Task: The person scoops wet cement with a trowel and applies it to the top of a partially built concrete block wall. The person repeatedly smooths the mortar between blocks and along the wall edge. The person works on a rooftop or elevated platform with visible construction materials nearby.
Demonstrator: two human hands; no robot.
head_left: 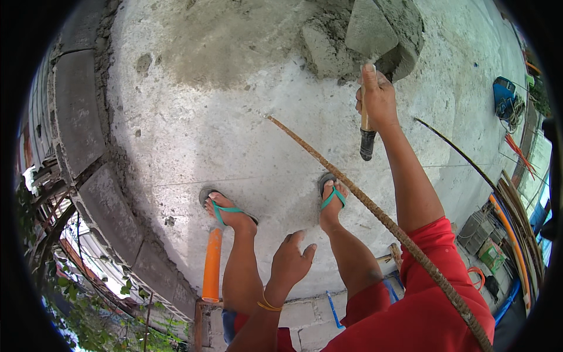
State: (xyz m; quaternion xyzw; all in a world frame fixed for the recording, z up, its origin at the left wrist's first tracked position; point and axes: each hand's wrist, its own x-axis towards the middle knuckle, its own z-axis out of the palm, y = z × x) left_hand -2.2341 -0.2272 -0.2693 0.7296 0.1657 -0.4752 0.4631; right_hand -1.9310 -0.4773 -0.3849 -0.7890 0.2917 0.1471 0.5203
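A pale concrete floor (234, 141) is spread across most of the frame, bounded on the left by a curved block wall (76, 111). The middle and lower right are crossed by a long rusty rod (375, 212), whose near end is cut off at the bottom edge. At the top, right of centre, a heap of grey mortar (325, 50) is seen on the floor. The lower left of centre is marked by an orange pipe (212, 264), beside the left leg.

Mortar appears to be being worked or scooped with a trowel (370, 34); for the next move, a steady wrist and a controlled blade angle seem to be called for. The blade is seen over the heap, though how deeply it is pressed in cannot be told. The trowel's handle is gripped by the right hand (376, 98), so the blade lies just above that hand in the frame. Nothing is held by the left hand (291, 259); its fingers are loosely parted, lower centre, between the legs, well apart from trowel and mortar.
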